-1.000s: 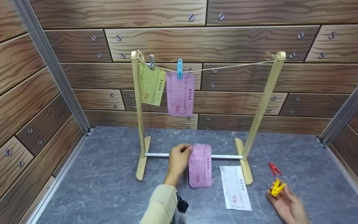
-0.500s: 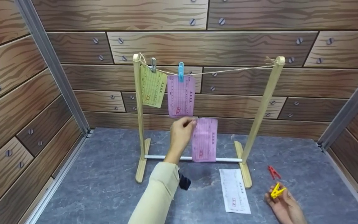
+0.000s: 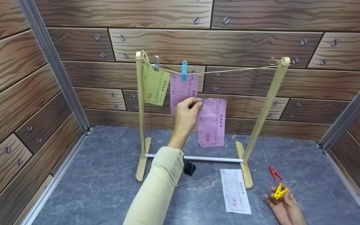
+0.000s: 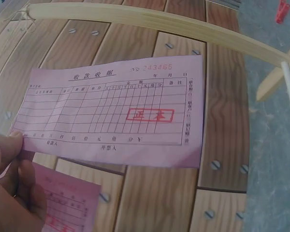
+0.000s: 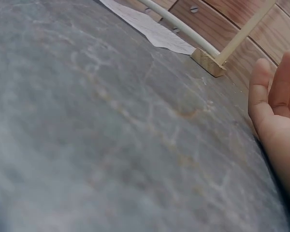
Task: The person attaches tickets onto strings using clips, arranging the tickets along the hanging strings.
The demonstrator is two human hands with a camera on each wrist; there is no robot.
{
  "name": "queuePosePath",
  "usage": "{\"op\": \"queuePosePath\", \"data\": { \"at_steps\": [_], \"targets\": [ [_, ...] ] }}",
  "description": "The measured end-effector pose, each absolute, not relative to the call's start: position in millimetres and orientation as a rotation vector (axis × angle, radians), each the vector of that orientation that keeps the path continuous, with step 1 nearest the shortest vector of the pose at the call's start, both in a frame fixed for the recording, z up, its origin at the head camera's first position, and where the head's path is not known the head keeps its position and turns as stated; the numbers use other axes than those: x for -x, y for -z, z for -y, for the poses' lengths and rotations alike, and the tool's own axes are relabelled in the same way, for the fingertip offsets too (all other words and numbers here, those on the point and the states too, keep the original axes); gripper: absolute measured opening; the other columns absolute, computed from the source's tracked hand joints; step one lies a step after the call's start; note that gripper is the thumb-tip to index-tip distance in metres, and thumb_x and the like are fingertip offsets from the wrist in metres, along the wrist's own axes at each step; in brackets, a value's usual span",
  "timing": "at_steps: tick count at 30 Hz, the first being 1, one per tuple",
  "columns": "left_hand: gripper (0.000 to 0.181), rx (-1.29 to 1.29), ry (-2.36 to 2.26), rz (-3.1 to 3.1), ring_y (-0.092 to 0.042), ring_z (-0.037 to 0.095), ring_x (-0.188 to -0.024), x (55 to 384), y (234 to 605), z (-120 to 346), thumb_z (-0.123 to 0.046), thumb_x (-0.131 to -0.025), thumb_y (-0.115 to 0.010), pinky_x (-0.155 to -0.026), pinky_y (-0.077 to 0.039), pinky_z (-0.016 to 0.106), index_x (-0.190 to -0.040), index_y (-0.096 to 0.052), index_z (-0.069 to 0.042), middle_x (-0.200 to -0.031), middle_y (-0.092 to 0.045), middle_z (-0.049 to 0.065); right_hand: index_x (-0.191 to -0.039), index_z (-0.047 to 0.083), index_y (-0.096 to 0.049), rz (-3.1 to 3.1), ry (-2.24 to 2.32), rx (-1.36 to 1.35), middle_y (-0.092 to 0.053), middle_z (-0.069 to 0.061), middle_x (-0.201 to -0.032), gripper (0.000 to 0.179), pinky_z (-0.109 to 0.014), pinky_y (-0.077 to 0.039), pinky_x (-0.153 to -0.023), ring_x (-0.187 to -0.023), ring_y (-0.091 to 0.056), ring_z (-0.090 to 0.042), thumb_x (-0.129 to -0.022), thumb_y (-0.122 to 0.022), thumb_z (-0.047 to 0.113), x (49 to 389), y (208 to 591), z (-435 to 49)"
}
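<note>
At nine o'clock of the left hand (image 3: pixel 186 117), the left wooden post (image 3: pixel 140 106) is seen upright, with twine (image 3: pixel 239 69) tied at its top. On to ten o'clock: a yellow-green receipt (image 3: pixel 155 88) is hung at a slant, fixed to the twine by a metal clip (image 3: pixel 156 63). Up at twelve, a hung pink receipt (image 3: pixel 186 86) is gripped by a blue clothespin (image 3: pixel 184 70), its lower part covered by the hand. Towards seven, the left arm is covered by a pale sleeve (image 3: pixel 161 175).

And the left hand itself: thumb and fingers are drawn together, and by them the upper left corner of the held pink receipt (image 3: pixel 212 123) is pinched. That sheet is held up off the marbled tabletop (image 3: pixel 105 187), between three and four o'clock of the hand, below the twine; its red stamp (image 4: pixel 150 115) is shown clearly in the left wrist view. Whether the two pink sheets are touching cannot be told.

Down at five, a white receipt (image 3: pixel 235 191) is laid flat, near the right wooden post (image 3: pixel 267 109), which is set at three. Out at four, a red clothespin (image 3: pixel 272 171) is seen lying; just below it, a yellow clothespin (image 3: pixel 279 193) is pinched in the right hand (image 3: pixel 284 205), palm turned up, fingers bent.
</note>
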State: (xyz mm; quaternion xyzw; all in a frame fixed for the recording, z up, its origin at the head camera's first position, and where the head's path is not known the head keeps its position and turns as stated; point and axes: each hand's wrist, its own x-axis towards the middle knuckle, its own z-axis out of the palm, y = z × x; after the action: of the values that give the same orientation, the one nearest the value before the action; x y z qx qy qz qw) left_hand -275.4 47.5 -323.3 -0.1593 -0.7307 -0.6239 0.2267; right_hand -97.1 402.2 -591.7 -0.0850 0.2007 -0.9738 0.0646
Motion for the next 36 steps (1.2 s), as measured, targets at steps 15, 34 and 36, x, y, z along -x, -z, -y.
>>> {"op": "queuePosePath", "data": {
  "at_steps": [15, 34, 36],
  "targets": [
    [0.009, 0.443, 1.637, 2.048, -0.056, 0.007, -0.069, 280, 292, -53, -0.012, -0.093, -0.073, -0.063, -0.045, 0.023, -0.098, -0.079, -0.009, -0.083, -0.071, -0.004, -0.134, 0.005, -0.055, -0.773, 2.896, 0.611, -0.062, -0.023, -0.128, 0.046, -0.05, -0.045, -0.102, -0.117, -0.06, -0.033, -0.11, -0.017, 0.016, 112, 543, -400],
    [0.001, 0.46, 1.746, 1.883, -0.054, 0.007, -0.069, 283, 266, -52, -0.004, -0.091, -0.072, -0.064, -0.044, 0.023, -0.091, -0.073, -0.005, -0.076, -0.064, -0.002, -0.132, -0.017, -0.042, -1.313, 2.615, 1.172, -0.058, -0.036, -0.123, 0.037, -0.047, -0.051, -0.095, -0.107, -0.064, -0.04, -0.103, -0.019, -0.014, 150, 351, -363],
    [0.003, 0.464, 1.755, 1.879, -0.053, 0.007, -0.069, 283, 263, -52, -0.004, -0.091, -0.071, -0.064, -0.044, 0.022, -0.093, -0.074, -0.004, -0.077, -0.065, -0.002, -0.13, -0.018, -0.043, -1.434, 2.587, 1.192, -0.059, -0.035, -0.12, 0.035, -0.045, -0.053, -0.092, -0.104, -0.065, -0.039, -0.101, -0.022, -0.017, 153, 333, -356]
  ]
}}
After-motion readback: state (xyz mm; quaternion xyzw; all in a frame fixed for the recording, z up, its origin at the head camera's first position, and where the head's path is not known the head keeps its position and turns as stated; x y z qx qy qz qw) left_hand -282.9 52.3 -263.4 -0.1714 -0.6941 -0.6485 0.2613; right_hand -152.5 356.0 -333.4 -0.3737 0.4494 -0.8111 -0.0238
